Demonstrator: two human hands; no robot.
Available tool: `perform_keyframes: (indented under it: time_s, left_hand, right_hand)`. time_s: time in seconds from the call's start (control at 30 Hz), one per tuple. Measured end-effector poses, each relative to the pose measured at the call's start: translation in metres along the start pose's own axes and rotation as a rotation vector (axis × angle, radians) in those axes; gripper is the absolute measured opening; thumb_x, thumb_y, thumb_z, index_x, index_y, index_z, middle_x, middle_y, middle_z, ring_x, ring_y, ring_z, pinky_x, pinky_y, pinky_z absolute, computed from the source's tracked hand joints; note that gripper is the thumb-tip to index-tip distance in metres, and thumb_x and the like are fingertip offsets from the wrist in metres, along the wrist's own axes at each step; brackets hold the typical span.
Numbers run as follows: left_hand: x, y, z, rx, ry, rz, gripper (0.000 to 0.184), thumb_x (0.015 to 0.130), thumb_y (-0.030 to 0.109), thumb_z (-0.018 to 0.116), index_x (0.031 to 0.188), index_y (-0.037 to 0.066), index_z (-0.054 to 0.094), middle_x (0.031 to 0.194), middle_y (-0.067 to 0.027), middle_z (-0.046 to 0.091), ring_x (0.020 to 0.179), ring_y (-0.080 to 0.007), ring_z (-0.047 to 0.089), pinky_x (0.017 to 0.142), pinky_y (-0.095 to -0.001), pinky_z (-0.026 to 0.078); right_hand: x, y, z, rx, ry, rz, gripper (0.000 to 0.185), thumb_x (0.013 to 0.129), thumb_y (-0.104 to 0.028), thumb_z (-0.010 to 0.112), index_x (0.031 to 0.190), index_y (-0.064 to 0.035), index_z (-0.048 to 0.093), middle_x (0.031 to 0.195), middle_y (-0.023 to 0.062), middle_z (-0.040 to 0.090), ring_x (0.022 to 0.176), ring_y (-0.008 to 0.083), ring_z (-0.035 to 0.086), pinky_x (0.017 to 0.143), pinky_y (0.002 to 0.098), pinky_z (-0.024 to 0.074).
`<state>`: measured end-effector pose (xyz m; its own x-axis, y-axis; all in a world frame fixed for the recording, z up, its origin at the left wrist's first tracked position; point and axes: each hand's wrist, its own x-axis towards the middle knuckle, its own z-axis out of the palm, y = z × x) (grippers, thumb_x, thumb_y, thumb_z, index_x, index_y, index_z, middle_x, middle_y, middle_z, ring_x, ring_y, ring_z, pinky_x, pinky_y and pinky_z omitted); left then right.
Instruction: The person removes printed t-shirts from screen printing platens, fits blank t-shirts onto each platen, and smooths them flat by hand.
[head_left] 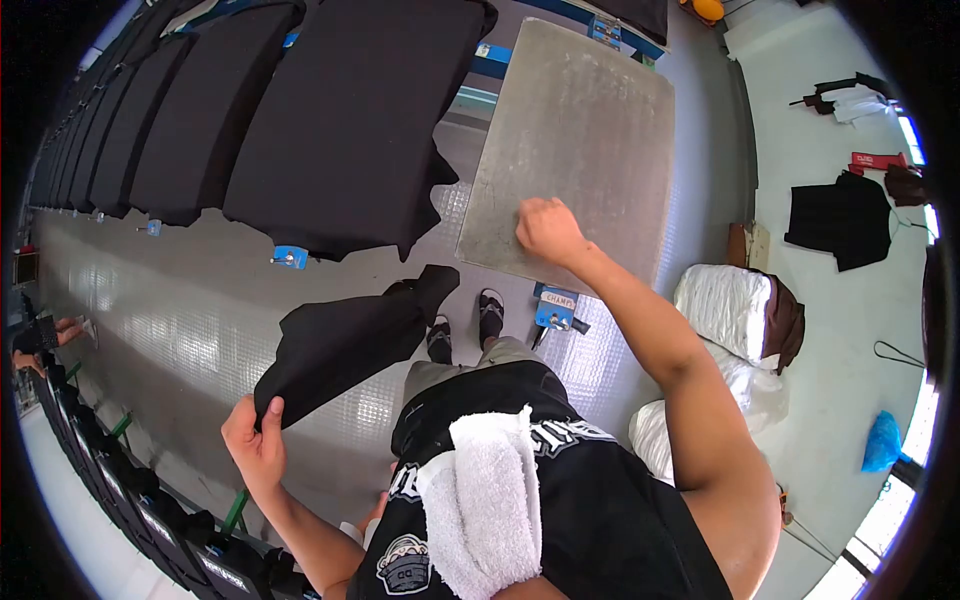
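Observation:
A black fabric piece [345,345] hangs from my left hand [258,445], which is closed on one corner of it with the thumb on top. The cloth stretches away from me toward my feet, and its far end is folded over. My right hand [550,228] is curled into a fist over the near part of a bare grey flat board [585,130]. Its palm side is hidden, so I cannot tell whether anything is in the fingers or whether they touch the board.
Left of the board, a row of boards covered with black cloth [350,130] runs into the distance. A blue clamp [555,312] sits under the board's near end. White wrapped bundles [725,310] lie to the right. Another person's arm [68,333] shows at far left.

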<state>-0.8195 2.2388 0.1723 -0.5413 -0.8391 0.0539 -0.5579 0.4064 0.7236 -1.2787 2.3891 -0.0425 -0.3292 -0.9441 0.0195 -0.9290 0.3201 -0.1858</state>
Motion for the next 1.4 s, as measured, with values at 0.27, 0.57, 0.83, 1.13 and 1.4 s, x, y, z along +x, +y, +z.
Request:
perform_keyframes:
  time_s: [0.27, 0.57, 0.83, 1.13, 1.4]
  left_hand:
    - [0.0, -0.023, -0.007, -0.006, -0.01, 0.045, 0.029, 0.09, 0.01, 0.067, 0.074, -0.003, 0.047, 0.06, -0.0072, 0.036, 0.057, -0.0135, 0.033, 0.052, -0.0288, 0.03]
    - [0.024, -0.044, -0.002, 0.006, -0.142, 0.159, 0.039, 0.086, 0.007, 0.07, 0.07, 0.0, 0.035, 0.061, -0.0104, 0.03, 0.057, -0.02, 0.027, 0.051, -0.0335, 0.025]
    - [0.022, -0.048, -0.018, 0.031, -0.189, 0.225, 0.043, 0.086, 0.006, 0.07, 0.07, 0.001, 0.03, 0.062, -0.0105, 0.027, 0.057, -0.021, 0.025, 0.051, -0.0349, 0.023]
    - [-0.009, -0.076, -0.045, -0.02, -0.109, 0.127, 0.042, 0.087, 0.008, 0.07, 0.07, 0.0, 0.032, 0.061, -0.011, 0.029, 0.056, -0.0204, 0.026, 0.05, -0.0343, 0.024]
    - [0.004, -0.083, -0.044, -0.038, -0.166, 0.168, 0.041, 0.087, 0.009, 0.07, 0.07, 0.0, 0.033, 0.061, -0.0111, 0.031, 0.056, -0.0223, 0.027, 0.051, -0.0344, 0.025]
  right_hand:
    - [-0.176, 0.055, -0.05, 1.709, 0.116, 0.816, 0.023, 0.095, -0.02, 0.052, 0.075, -0.0084, 0.055, 0.063, 0.0017, 0.047, 0.053, 0.0187, 0.043, 0.061, 0.0353, 0.0492]
    - [-0.312, -0.026, -0.042, 0.137, -0.548, 0.906, 0.055, 0.077, -0.032, 0.075, 0.123, -0.0052, 0.061, 0.122, 0.0215, 0.062, 0.113, 0.0374, 0.059, 0.091, 0.045, 0.0493]
    - [-0.074, -0.109, -0.009, 0.062, 0.161, 0.393, 0.075, 0.089, -0.046, 0.062, 0.141, 0.0024, 0.041, 0.148, 0.0204, 0.04, 0.139, 0.0377, 0.035, 0.113, 0.055, 0.0257]
    - [-0.095, -0.133, -0.002, 0.137, -0.012, 0.378, 0.074, 0.089, -0.048, 0.061, 0.144, -0.0037, 0.04, 0.151, 0.0163, 0.039, 0.141, 0.0346, 0.034, 0.112, 0.0595, 0.0239]
    - [-0.047, -0.099, 0.02, 0.144, 0.299, 0.451, 0.019, 0.085, -0.017, 0.063, 0.099, -0.0045, 0.069, 0.101, 0.0084, 0.067, 0.098, 0.03, 0.058, 0.085, 0.0435, 0.045]
